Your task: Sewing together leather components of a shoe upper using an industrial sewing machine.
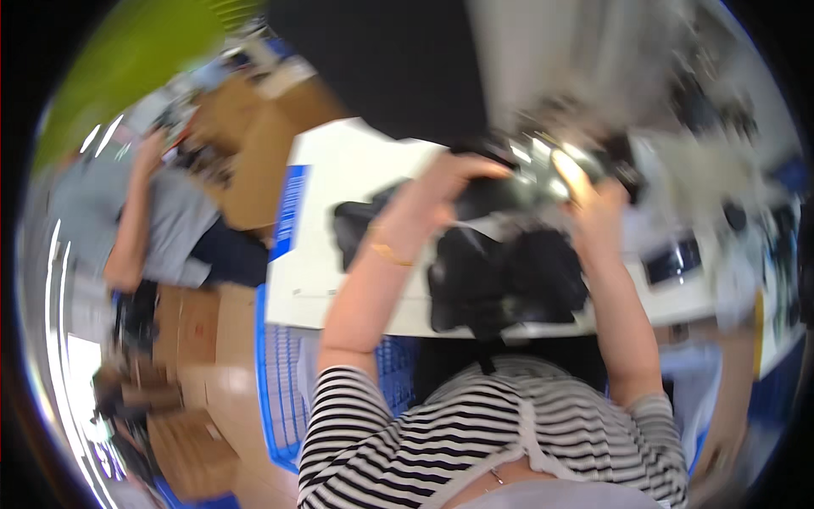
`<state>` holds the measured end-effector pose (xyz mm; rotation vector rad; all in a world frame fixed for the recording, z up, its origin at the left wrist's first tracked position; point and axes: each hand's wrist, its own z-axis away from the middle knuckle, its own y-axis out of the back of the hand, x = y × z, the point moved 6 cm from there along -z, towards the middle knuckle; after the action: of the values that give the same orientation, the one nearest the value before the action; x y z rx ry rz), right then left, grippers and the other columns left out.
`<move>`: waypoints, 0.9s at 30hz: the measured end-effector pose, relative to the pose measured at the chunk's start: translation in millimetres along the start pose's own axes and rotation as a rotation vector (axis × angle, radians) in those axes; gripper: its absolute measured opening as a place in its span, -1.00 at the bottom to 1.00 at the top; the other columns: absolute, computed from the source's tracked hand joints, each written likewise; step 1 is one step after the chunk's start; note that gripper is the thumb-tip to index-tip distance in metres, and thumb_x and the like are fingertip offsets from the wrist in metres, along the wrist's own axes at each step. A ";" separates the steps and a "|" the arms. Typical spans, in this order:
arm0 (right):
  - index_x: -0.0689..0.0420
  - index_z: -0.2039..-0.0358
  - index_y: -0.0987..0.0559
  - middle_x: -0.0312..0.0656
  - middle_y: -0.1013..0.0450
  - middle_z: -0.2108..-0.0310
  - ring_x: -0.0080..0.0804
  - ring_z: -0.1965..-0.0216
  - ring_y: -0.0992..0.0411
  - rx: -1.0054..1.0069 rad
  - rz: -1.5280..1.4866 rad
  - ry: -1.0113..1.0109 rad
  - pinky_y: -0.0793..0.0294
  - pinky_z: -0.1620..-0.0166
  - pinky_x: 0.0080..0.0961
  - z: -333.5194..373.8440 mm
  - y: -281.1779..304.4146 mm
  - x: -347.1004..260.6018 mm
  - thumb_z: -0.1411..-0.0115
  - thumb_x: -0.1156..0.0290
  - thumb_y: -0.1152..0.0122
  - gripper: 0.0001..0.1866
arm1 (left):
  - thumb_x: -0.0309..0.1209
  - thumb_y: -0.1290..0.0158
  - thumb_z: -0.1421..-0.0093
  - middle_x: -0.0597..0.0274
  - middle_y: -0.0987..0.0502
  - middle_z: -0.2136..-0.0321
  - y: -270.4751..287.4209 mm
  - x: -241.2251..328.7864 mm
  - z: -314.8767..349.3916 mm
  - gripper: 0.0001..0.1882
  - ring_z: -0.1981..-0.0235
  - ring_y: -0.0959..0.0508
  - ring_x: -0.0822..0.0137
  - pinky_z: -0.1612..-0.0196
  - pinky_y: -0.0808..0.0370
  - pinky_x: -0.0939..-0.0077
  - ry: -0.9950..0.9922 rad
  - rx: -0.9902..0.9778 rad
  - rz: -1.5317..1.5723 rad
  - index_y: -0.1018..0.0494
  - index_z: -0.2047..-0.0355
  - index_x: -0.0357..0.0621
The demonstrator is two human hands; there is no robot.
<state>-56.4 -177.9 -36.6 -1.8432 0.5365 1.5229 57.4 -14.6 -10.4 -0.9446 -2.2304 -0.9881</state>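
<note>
A dark, glossy rounded object (530, 174), smeared by motion, sits between my two hands above the white table. My left hand (445, 182) curls its fingers over the object's left side. At its right side is my right hand (596, 212), with a finger or thumb laid along the shiny surface. Both hands appear to hold it; its exact kind is too blurred to make out. Below, nearer my body, lie black, soft-looking lobed pieces (504, 280) on the tabletop. Another black piece (352, 229) rests partly behind my left forearm.
The white table (309, 293) bears a dark flat rectangular item (672, 261) at the right. A blue basket (275, 399) stands below its left edge. A large black shape (390, 68) covers the far middle. Leftward are a co-worker in grey (170, 216) and an open cardboard box (271, 161).
</note>
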 end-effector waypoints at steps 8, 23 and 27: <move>0.20 0.32 -0.51 -0.36 -0.38 0.58 -0.69 0.70 -0.25 -0.037 -0.045 0.108 -0.15 0.69 -0.70 31.8 15.4 -19.1 -0.13 0.43 -0.22 -0.86 | -0.63 -0.20 0.10 0.25 -0.52 0.27 -30.5 20.7 2.8 -0.58 0.23 -0.51 0.39 0.10 -0.47 0.47 0.771 0.328 0.786 -0.45 0.16 -0.25; 0.25 0.18 -0.52 -0.28 -0.49 0.24 -0.53 0.24 -0.44 -0.236 -0.029 -0.019 -0.43 0.11 -0.59 77.0 2.7 17.5 -0.06 0.59 -0.24 -0.73 | -0.59 -0.05 -0.06 0.20 -0.58 0.36 -71.9 29.4 75.0 -0.81 0.32 -0.57 0.39 0.22 -0.54 0.50 0.808 0.711 1.002 -0.50 0.28 -0.26; 0.23 0.17 -0.50 -0.31 -0.45 0.25 -0.59 0.24 -0.41 -0.284 -0.099 -0.019 -0.42 0.13 -0.62 73.7 8.5 16.8 -0.09 0.59 -0.22 -0.74 | -0.61 -0.03 -0.08 0.23 -0.55 0.23 -78.7 26.6 67.1 -0.71 0.21 -0.55 0.42 0.13 -0.52 0.52 0.823 0.714 1.029 -0.43 0.14 -0.24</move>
<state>-109.0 -128.9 -61.3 -2.0321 0.2243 1.6127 -30.9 9.5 -65.4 -0.9063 -0.9948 -0.0193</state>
